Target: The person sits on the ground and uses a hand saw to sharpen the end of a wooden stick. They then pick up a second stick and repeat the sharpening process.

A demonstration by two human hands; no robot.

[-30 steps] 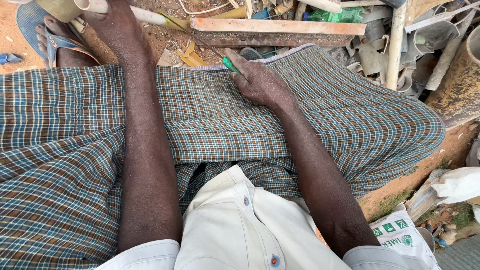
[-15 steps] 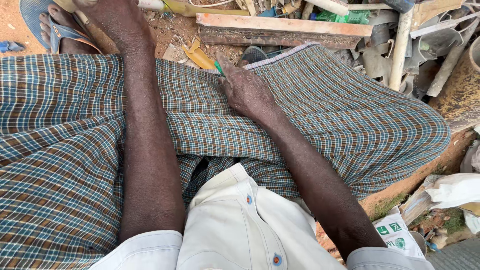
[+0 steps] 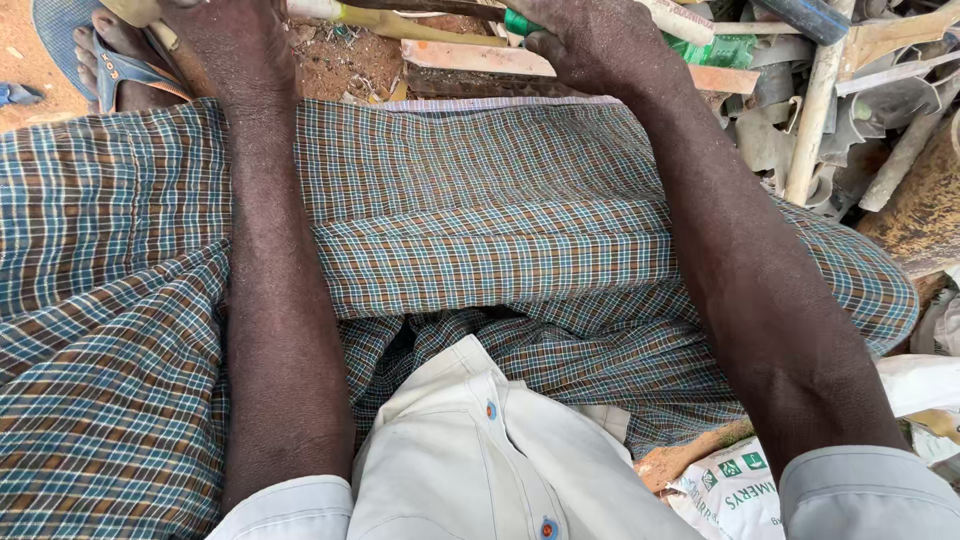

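Two bare forearms run up the frame from pale shirt cuffs, over a cream buttoned shirt and a checked blue-brown wrap stretched across the seated person's lap. Low right, a white printed sack lies on the ground beside the knee; it is the only container-like thing in view, and its mouth and contents are not visible, so cannot tell what it holds. Past the cloth hem, bare reddish dirt ground with scattered scraps. Left hand is at the top edge, knuckles toward the camera, apparently closed around the end of a pale stick-like piece; fingers are cut off by the frame, so grip is a judgement only. Just beside it, a foot in a blue sandal. Right hand is curled, grasping a green-handled tool whose working end is hidden; it sits just over a flat reddish wooden strip lying crosswise in front of the lap. A yellowish rod lies between the two hands. Far right, a heap of grey pipe offcuts and scrap wood. Handling judgement: both hands work at the far reach, so keep the piece braced by the left, tool strokes short and angled away from the foot and the holding fingers.
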